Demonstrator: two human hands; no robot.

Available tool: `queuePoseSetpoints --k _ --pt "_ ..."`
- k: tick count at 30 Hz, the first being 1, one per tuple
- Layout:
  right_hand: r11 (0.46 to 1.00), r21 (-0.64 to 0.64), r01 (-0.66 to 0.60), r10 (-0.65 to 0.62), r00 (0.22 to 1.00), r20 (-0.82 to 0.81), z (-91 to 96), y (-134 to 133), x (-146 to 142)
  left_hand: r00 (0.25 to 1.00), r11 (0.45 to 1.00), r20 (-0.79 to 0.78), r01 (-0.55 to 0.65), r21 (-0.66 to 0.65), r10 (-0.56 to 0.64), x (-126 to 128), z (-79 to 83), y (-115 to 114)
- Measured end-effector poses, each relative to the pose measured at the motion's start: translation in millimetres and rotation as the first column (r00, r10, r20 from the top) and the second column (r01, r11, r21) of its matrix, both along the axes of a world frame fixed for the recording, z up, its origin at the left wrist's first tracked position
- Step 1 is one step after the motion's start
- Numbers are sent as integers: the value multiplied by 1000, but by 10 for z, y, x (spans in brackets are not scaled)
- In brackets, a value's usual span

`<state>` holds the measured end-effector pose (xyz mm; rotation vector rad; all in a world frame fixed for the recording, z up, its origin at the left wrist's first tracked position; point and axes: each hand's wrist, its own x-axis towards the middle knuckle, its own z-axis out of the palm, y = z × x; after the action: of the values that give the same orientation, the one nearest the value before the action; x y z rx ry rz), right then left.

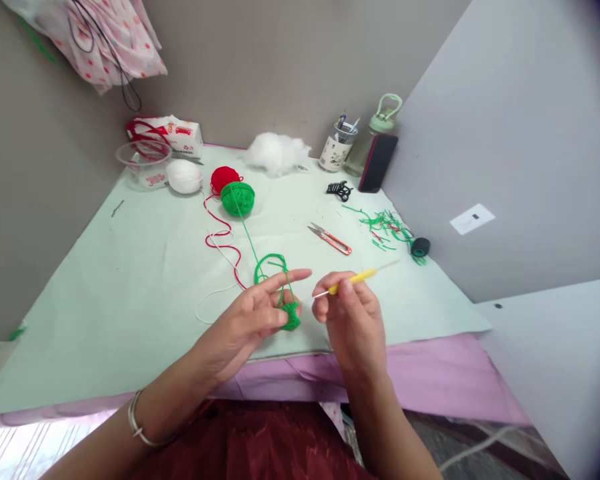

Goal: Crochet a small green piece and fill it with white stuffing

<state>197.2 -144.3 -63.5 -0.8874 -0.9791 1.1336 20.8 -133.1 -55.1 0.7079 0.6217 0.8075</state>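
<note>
My left hand (253, 320) pinches a small green crocheted piece (291, 316) between thumb and fingers, above the front edge of the table. Its index finger is stretched out to the right, with green yarn (255, 243) running over it and back to a green yarn ball (238, 199). A loose loop of the same yarn lies behind the fingers. Just to the right, my right hand (353, 320) grips a crochet hook (359, 280) by its yellow handle. The hook's metal tip points left toward the green piece and is apart from it.
A red yarn ball (225, 180) and a white one (184, 177) lie behind, their strands trailing forward. Orange thread snips (331, 239), a black hair claw (339, 191) and yarn scraps (387, 227) lie to the right. White stuffing (277, 154), a pen cup (337, 148), bottle (373, 137) and phone (378, 163) stand behind.
</note>
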Motion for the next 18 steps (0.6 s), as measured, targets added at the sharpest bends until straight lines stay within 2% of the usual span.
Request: queuePoseSetpoints --k 2,4,9,11,14,18 --pt "996 -70 -51 48 998 -52 11 25 4 1000 999 23 16 32 -17 -1 -10 6" --pt "995 -67 -74 70 996 -62 -13 21 -13 1000 995 -20 -22 97 24 21 -17 -5" --pt "991 130 24 -49 980 191 -126 -80 -61 984 975 -161 -42 216 78 61 -31 -56" --pt "985 162 59 -95 970 225 -133 -103 -50 976 970 -197 -46 240 94 41 -35 -59" --pt "988 139 73 -91 987 132 -87 -85 -23 971 965 -207 -61 257 117 -2 -34 -48" --pt "994 107 20 -20 1000 1 -14 -35 -14 974 966 -190 -77 247 126 -28 -28 -42"
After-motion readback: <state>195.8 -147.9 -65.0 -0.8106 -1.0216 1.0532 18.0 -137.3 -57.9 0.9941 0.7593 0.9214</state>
